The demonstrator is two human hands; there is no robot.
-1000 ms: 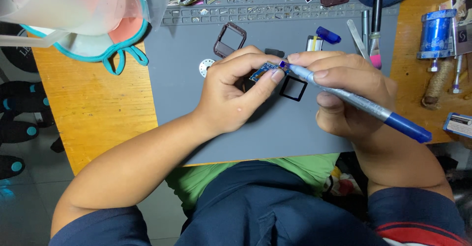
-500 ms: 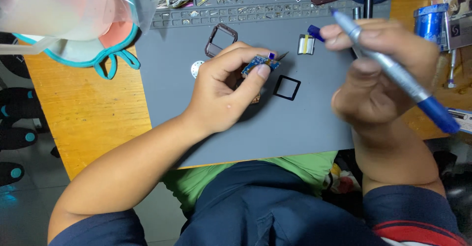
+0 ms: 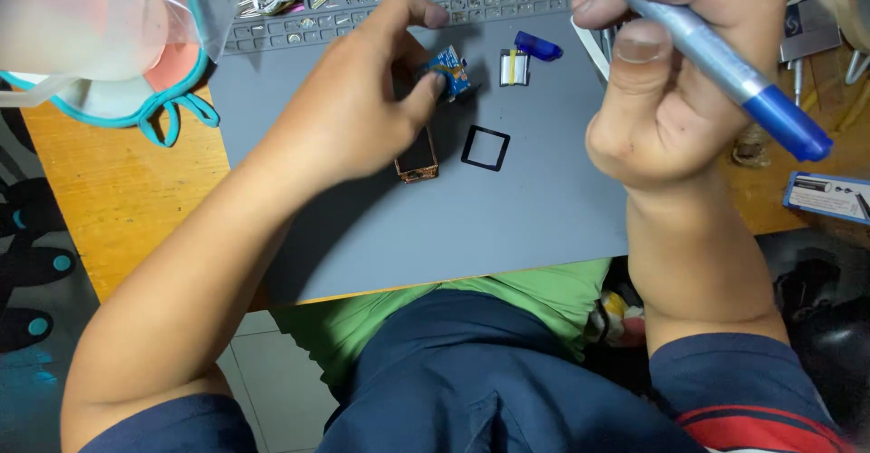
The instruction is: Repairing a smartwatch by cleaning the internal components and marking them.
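I see my left hand (image 3: 349, 113) over the far middle of the grey mat (image 3: 507, 226), thumb and fingers pinching a small blue circuit board (image 3: 448, 66) and holding it just above the mat. My right hand (image 3: 675, 81) is raised over the mat's far right corner, curled tight around a blue-tipped pen tool (image 3: 716, 59) that slants out past the right edge. I judge the board light, stiff and fragile, so the place to hold it is by its bare edges, as the fingertips do now, keeping off any parts on its face; it looks thin enough to slip if the pinch loosens. Under the left palm lies one small dark rectangular case (image 3: 417, 159) with a copper-coloured rim, partly hidden, and just beside it on the right one black square frame (image 3: 485, 148), flat on the mat. Further back, near the far edge, I count one small silver cell (image 3: 514, 67) and one blue cap (image 3: 538, 49), close together. Loose metal bits fill the tray strip along the far edge; too many and too small to count. One translucent plastic container (image 3: 82, 18) stands off the mat at the far left corner of the wooden table (image 3: 118, 208).
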